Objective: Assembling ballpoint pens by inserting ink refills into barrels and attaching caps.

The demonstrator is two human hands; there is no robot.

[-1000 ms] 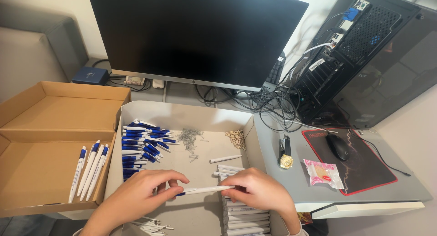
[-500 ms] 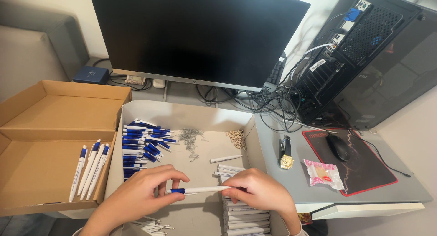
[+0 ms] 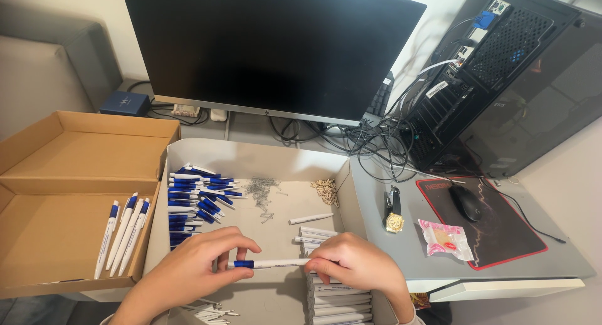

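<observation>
Both grips close on one white pen [image 3: 276, 263], the left hand [image 3: 194, 268] pinching its blue end and the right hand [image 3: 357, 265] its barrel, above a white tray [image 3: 251, 155] holding blue clips [image 3: 194, 199] and white barrels [image 3: 338, 300].

L hand [image 3: 188, 271] & R hand [image 3: 357, 265] low, palms down, fingers [image 3: 241, 243] curled inward, pinched, tips facing each other.

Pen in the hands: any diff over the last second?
A second ago the pen showed only its white barrel between the left hand and the right hand. Then a blue end piece appeared at its left end, and now it sits on under the left fingers. Both hands kept their grip and place. The pile of blue parts and finished pens stayed put.
</observation>
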